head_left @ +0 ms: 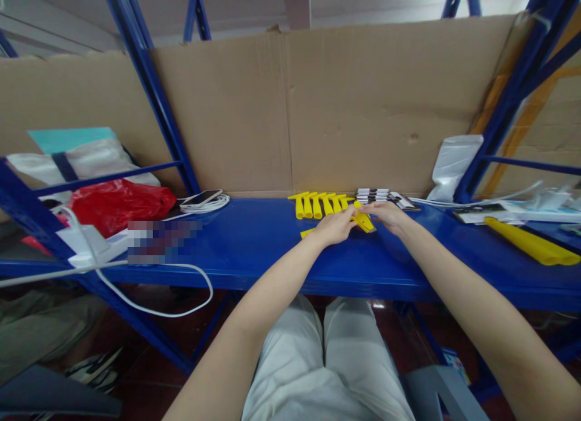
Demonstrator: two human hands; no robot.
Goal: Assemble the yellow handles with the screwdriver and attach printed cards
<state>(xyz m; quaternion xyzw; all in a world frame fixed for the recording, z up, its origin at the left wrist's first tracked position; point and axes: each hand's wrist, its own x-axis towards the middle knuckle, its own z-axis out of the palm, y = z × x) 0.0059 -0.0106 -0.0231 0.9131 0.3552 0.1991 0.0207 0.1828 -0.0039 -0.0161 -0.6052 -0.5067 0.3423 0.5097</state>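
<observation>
My left hand (336, 226) is closed round a yellow plastic scraper (364, 221), which is tilted just above the blue shelf top (254, 242). A greyish edge shows at its lower right end. From the other side my right hand (385, 213) reaches in, its fingers bent together at the scraper's upper part. Partly covered by my left hand, another yellow piece (307, 233) lies on the shelf. Behind my hands stands a row of several yellow T-shaped scrapers (316, 206). Beside the row are stacked small black-and-white packs (372, 195).
A cardboard sheet (227, 118) backs the shelf between blue posts. Left are a phone (203, 197) on a coiled white cable, a red bag (120, 204) and a power strip (102, 248). Right are a white plastic bag (454, 164) and a long yellow piece (531, 242).
</observation>
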